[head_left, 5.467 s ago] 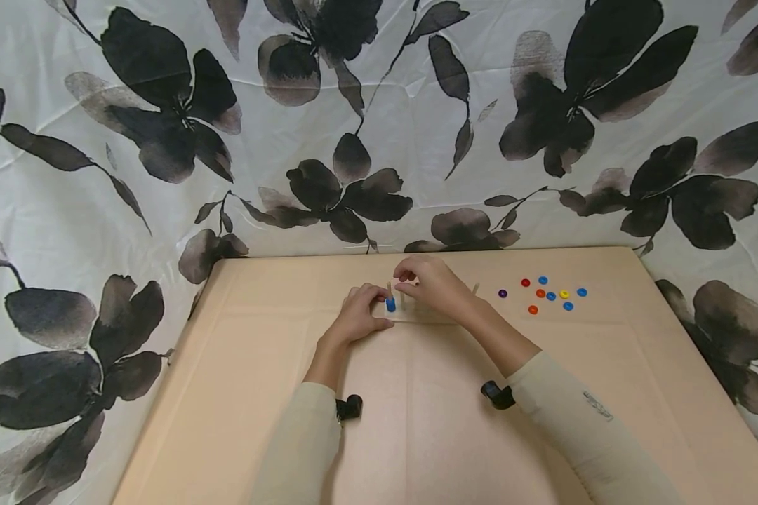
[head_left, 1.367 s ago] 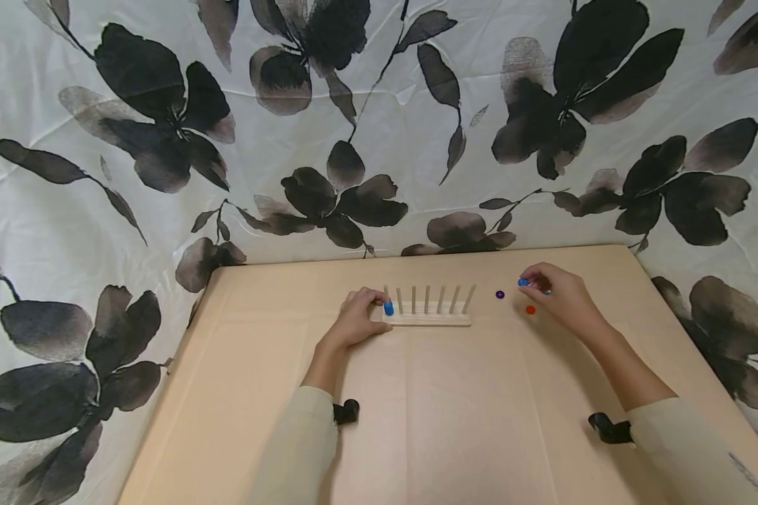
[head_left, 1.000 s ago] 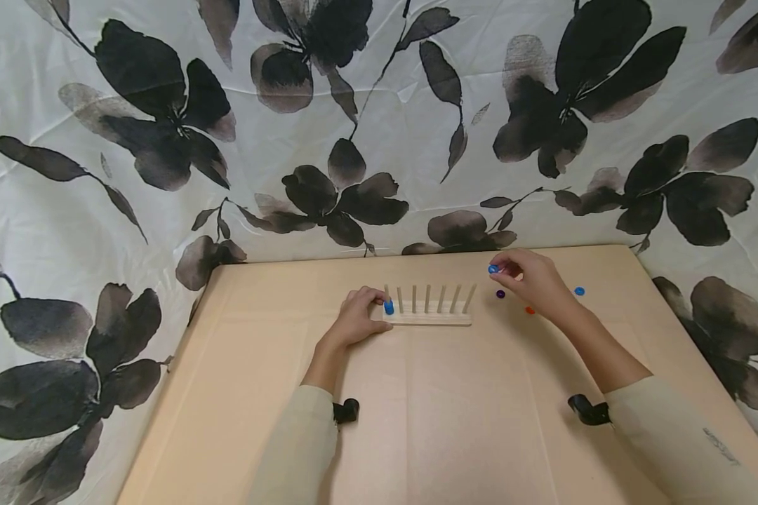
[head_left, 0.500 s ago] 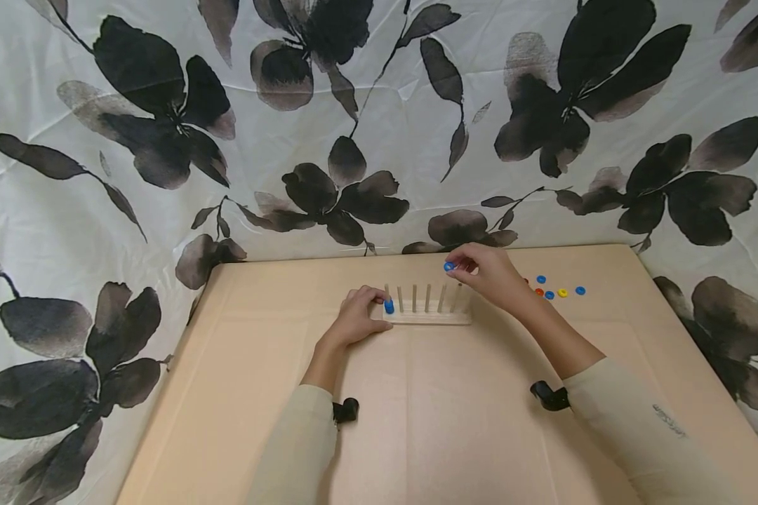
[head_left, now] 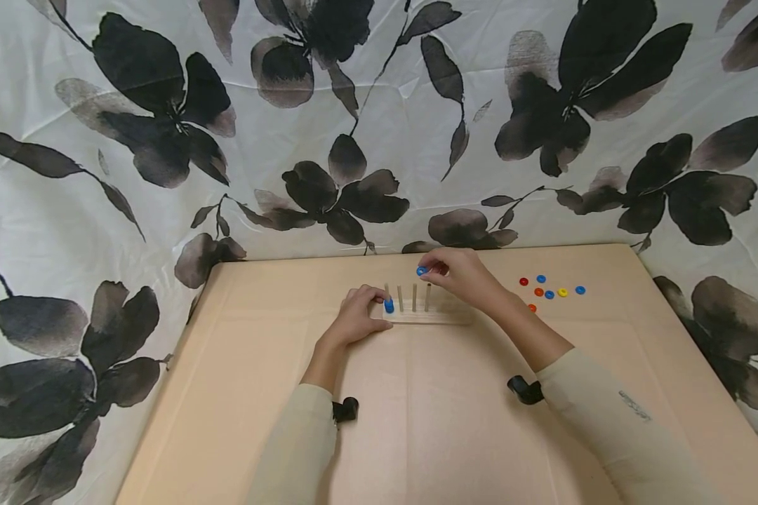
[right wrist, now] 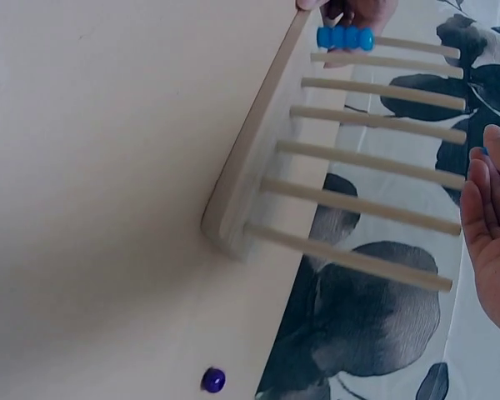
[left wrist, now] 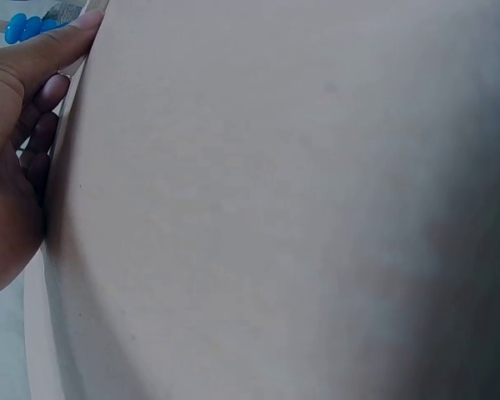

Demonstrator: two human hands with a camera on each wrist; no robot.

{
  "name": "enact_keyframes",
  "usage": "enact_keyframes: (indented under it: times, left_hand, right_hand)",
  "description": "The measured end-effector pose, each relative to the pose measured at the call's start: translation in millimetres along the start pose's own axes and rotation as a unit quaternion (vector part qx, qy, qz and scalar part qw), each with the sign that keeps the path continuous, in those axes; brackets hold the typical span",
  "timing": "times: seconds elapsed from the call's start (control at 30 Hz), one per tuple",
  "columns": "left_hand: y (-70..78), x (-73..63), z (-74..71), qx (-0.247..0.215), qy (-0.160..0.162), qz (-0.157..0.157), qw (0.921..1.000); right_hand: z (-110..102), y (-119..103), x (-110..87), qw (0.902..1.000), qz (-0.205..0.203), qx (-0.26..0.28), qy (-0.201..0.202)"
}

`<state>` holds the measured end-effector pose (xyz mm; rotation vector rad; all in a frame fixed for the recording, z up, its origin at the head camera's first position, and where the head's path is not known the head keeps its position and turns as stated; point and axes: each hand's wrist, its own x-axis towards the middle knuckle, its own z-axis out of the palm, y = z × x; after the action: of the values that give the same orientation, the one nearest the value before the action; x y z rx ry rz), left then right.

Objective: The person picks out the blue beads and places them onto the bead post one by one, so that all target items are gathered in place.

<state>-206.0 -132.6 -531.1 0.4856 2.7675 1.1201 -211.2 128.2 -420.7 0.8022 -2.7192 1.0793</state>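
My left hand (head_left: 357,313) grips the left end of a wooden peg rack (head_left: 431,318), its thumb on the front edge of the base. A stack of blue beads (right wrist: 345,38) sits low on the leftmost peg. In the right wrist view the other upright pegs (right wrist: 371,164) are bare. My right hand (head_left: 466,278) pinches one blue bead (head_left: 421,271) between thumb and index finger, above the middle of the rack. This hand hides the pegs on the right in the head view. Most of that pinched bead is covered by fingers in the right wrist view.
Loose red, orange, blue and yellow beads (head_left: 563,292) lie on the table (head_left: 417,421) right of the rack. A purple bead (right wrist: 213,380) lies nearer the rack's right end. Floral cloth (head_left: 379,105) hangs behind the table.
My right hand went from the rack to the loose beads, took a blue one, and carried it back left over the rack. The left hand has stayed on the rack's end.
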Motion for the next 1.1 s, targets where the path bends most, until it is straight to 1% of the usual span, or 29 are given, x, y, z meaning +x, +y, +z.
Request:
enact_keyframes:
  times: [0.27, 0.43, 0.53, 0.7, 0.8, 0.97, 1.1]
  left_hand:
    - [1.3, -2.9, -0.9, 0.006, -0.004, 0.006, 1.0000]
    - [1.7, -4.3, -0.4, 0.004, -0.001, 0.008, 1.0000]
    - [1.9, -5.2, 0.2, 0.004, 0.000, 0.009, 1.0000]
    - [1.4, -6.8, 1.8, 0.005, 0.003, 0.009, 0.9999]
    - [1.5, -8.2, 2.7, 0.003, 0.005, 0.011, 0.9999]
    - [1.9, -10.3, 4.1, 0.000, 0.008, 0.015, 0.9999]
    - [1.3, -11.5, 5.6, 0.004, 0.008, 0.015, 0.9998]
  right_hand:
    - [12.3, -13.9, 9.1, 0.9993, -0.016, -0.018, -0.027]
    - [20.9, -21.9, 13.8, 0.9985, -0.033, -0.032, -0.032]
    - [25.9, -26.3, 15.6, 0.9979, -0.032, -0.041, -0.039]
    - [34.4, -32.7, 18.2, 0.9959, -0.023, -0.055, -0.069]
    - [38.8, -34.3, 19.1, 0.9946, -0.033, -0.061, -0.077]
    - [44.5, -32.2, 17.7, 0.9934, -0.056, -0.066, -0.076]
    - [47.2, -30.4, 14.7, 0.9927, -0.057, -0.066, -0.083]
